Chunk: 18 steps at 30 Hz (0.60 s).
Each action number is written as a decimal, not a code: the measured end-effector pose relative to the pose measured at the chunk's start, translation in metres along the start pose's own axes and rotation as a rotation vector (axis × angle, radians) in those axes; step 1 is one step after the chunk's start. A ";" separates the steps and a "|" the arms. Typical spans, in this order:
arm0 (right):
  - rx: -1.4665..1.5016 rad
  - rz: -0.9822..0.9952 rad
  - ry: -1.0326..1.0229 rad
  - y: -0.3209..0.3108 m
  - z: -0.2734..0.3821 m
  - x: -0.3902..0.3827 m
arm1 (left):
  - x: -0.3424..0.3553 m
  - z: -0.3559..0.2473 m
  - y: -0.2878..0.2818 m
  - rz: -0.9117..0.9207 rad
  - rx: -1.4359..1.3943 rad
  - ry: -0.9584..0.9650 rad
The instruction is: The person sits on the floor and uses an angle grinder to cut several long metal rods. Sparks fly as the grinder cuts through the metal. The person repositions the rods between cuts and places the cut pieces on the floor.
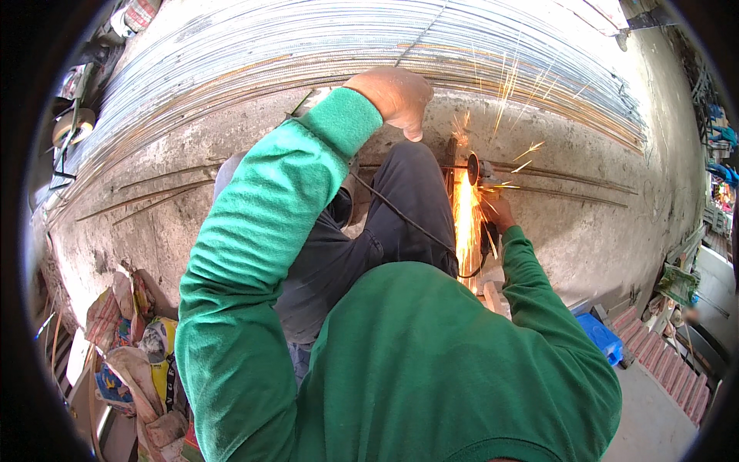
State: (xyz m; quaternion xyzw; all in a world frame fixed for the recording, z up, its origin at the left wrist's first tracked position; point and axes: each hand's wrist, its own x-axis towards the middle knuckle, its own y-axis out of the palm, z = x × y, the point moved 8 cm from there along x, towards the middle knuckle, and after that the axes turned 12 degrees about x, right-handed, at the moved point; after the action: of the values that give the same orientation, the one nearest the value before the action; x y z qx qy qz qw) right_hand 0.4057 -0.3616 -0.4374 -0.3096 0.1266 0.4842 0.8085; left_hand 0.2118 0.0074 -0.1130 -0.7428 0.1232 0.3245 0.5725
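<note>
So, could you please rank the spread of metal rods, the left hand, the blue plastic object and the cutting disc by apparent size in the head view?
1. Spread of metal rods
2. Left hand
3. Blue plastic object
4. Cutting disc

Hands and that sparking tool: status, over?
Right hand grips grinder with round dark disc. Left hand raised, contents unclear. Thin black cord crosses grey trousers.

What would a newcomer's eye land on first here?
First, the glowing orange sparks streaming beside the right knee, from the disc of the power tool at the right hand. Then the broad spread of long metal rods across the picture's top.
</note>
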 end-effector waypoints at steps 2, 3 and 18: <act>0.304 -0.023 0.084 0.020 0.046 -0.011 | -0.006 0.004 0.002 0.028 -0.001 -0.033; 0.152 0.000 0.058 0.008 0.031 -0.012 | -0.004 0.000 -0.002 0.017 -0.004 -0.015; 0.309 -0.102 0.197 0.002 0.027 -0.006 | -0.007 -0.001 -0.004 -0.009 0.001 -0.001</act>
State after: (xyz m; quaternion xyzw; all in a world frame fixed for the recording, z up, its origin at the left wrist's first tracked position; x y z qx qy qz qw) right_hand 0.3981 -0.3486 -0.4146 -0.2337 0.2623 0.3845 0.8537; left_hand 0.2095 0.0064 -0.1053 -0.7431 0.1197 0.3220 0.5742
